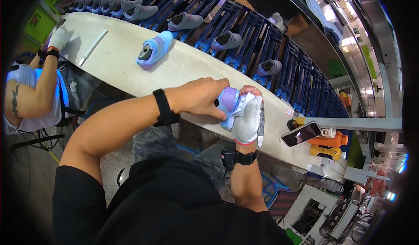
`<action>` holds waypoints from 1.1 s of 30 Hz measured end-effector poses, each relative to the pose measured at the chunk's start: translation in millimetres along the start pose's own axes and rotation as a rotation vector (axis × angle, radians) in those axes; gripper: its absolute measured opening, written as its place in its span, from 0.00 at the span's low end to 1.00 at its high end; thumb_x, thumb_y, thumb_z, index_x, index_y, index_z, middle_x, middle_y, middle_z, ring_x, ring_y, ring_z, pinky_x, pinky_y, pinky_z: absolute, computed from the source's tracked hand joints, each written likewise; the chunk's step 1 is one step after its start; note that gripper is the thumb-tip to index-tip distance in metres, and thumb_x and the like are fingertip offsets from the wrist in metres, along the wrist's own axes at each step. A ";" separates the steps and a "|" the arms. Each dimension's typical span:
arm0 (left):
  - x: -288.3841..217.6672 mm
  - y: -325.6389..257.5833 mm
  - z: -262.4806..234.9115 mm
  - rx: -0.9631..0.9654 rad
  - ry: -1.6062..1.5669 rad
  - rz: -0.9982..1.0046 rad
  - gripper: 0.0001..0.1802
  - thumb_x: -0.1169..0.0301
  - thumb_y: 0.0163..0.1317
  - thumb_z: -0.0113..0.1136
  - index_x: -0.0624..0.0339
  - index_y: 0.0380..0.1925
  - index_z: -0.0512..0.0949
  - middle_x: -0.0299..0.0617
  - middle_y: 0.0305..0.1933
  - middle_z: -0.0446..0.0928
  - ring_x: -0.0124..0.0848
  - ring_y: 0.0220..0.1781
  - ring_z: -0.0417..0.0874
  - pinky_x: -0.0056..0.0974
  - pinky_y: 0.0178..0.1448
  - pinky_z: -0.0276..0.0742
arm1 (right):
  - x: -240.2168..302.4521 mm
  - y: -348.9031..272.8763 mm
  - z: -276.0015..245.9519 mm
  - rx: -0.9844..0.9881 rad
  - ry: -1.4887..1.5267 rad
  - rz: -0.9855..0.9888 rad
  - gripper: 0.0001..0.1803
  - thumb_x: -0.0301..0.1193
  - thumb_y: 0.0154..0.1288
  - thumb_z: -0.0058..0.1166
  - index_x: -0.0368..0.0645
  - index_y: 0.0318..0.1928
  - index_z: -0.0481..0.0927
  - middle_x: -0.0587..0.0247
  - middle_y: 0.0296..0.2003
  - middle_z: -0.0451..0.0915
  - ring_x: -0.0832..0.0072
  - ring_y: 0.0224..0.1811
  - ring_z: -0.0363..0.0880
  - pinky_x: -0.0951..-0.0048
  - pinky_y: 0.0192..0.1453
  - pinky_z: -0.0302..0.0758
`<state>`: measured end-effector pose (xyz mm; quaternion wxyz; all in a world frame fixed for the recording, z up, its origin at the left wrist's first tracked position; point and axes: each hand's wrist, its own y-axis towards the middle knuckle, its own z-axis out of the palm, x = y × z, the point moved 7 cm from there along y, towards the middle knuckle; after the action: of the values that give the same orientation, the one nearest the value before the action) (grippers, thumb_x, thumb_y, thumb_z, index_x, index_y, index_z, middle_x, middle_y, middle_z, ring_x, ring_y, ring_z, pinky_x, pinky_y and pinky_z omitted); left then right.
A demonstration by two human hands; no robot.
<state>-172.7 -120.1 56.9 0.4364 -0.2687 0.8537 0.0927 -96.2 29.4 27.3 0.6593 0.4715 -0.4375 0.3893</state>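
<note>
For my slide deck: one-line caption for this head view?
Bare left hand and gloved right hand hold a purple shoe over a white workbench.

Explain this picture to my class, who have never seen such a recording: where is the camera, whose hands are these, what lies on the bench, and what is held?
The one picture comes from a wide fisheye camera on a worker's head, looking down, so straight edges bend. The bare left hand and the white-gloved right hand are the wearer's own; together they grip a small lilac and blue shoe. On the long white curved bench lie another blue and lilac shoe, a flat white stick and a dark phone. Behind runs a blue slatted conveyor carrying grey shoes. The gloved hand at far left is a co-worker's.
</note>
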 end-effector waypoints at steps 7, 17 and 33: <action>-52.8 19.9 6.2 0.022 0.258 0.201 0.33 0.60 0.57 0.83 0.67 0.53 0.75 0.57 0.34 0.87 0.60 0.37 0.91 0.57 0.43 0.84 | -2.7 -15.3 -28.5 -0.034 0.130 0.183 0.26 0.53 0.91 0.45 0.43 0.67 0.70 0.62 0.59 0.74 0.70 0.62 0.78 0.63 0.69 0.76; -82.4 8.9 41.7 0.129 0.489 0.297 0.37 0.65 0.57 0.81 0.66 0.63 0.75 0.54 0.42 0.88 0.51 0.42 0.94 0.51 0.42 0.88 | 43.9 -39.2 -30.6 0.046 -0.181 0.327 0.38 0.48 0.90 0.42 0.35 0.85 0.62 0.46 0.80 0.69 0.60 0.78 0.73 0.58 0.83 0.70; -23.8 -99.8 26.0 -0.395 0.098 0.212 0.33 0.60 0.52 0.87 0.54 0.58 0.86 0.50 0.73 0.77 0.50 0.46 0.94 0.46 0.46 0.92 | 22.0 -96.9 -5.2 0.077 -0.784 -0.046 0.32 0.40 0.46 0.90 0.46 0.52 0.89 0.59 0.50 0.93 0.58 0.49 0.90 0.59 0.54 0.83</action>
<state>-89.4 -184.5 67.7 0.3212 -0.2618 0.8626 0.2901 1.5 12.2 20.0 0.4326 0.6184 -0.6307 0.1806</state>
